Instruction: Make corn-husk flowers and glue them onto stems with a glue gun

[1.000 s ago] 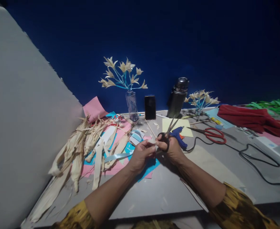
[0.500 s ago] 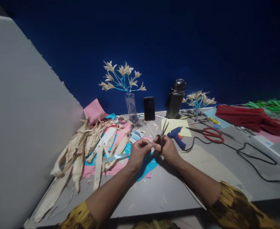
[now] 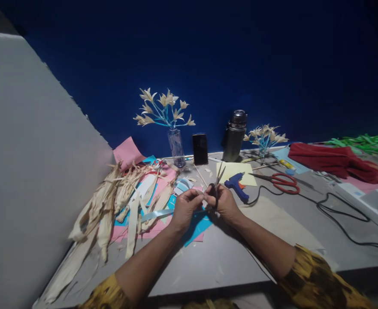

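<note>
My left hand (image 3: 186,207) is closed in a pinch at the table's middle, its fingertips meeting those of my right hand (image 3: 223,202). What lies between the fingertips is small and hard to make out. Black-handled scissors (image 3: 220,175) rest in my right hand, blades apart and pointing up. A light blue ribbon (image 3: 158,214) stretches from near my left hand toward the left. Blue paper (image 3: 198,228) lies beneath both hands. To the right is a blue glue gun (image 3: 236,188) on yellow paper (image 3: 250,173).
Dried husks (image 3: 102,214) cover the left side. Behind the hands stand a vase of flowers (image 3: 176,148), a phone (image 3: 200,149) and a flask (image 3: 235,136). Rightward are red-handled scissors (image 3: 285,183), a black cable (image 3: 333,214), a red cloth (image 3: 337,161) and a white tray (image 3: 362,208).
The view has shifted slightly, so the objects at the back appear a little lower. Both hands stay together in nearly the same pose, with the scissors still in my right hand.
</note>
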Tool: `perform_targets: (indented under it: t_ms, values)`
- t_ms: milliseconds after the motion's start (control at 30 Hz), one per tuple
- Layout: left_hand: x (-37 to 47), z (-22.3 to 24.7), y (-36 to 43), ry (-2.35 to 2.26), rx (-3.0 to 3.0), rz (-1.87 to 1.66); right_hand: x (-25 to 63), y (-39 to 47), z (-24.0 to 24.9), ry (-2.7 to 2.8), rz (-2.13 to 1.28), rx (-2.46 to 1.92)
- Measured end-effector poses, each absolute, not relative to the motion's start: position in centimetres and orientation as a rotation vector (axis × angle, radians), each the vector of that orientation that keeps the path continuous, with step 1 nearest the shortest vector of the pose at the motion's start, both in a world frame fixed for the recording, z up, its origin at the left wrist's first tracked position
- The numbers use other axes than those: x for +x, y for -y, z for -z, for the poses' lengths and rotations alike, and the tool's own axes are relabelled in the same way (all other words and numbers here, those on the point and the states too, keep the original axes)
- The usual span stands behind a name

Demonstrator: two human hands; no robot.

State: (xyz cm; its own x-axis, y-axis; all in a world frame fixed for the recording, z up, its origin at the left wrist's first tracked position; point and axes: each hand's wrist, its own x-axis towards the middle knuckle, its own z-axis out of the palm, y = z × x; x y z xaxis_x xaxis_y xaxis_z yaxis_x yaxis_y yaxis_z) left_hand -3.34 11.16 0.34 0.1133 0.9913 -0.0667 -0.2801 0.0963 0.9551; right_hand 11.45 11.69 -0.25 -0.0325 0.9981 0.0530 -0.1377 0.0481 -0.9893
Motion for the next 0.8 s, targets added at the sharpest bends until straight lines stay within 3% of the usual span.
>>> perform_targets:
  t_ms: [333, 433, 800]
  values:
    - [-4.3, -3.2, -17.2, -1.240, 1.402, -1.042, 10.5, -10.0, -0.3, 1.490, -1.230, -1.031]
    - [-2.5, -2.5, -20.4, -1.395, 1.656, -0.823, 10.4, -9.8, 0.0, 1.623, -1.206, -1.056]
    - [0.5, 0.2, -27.4, -1.563, 1.923, -0.684, 11.1, -10.6, 0.0, 1.743, -1.105, -1.117]
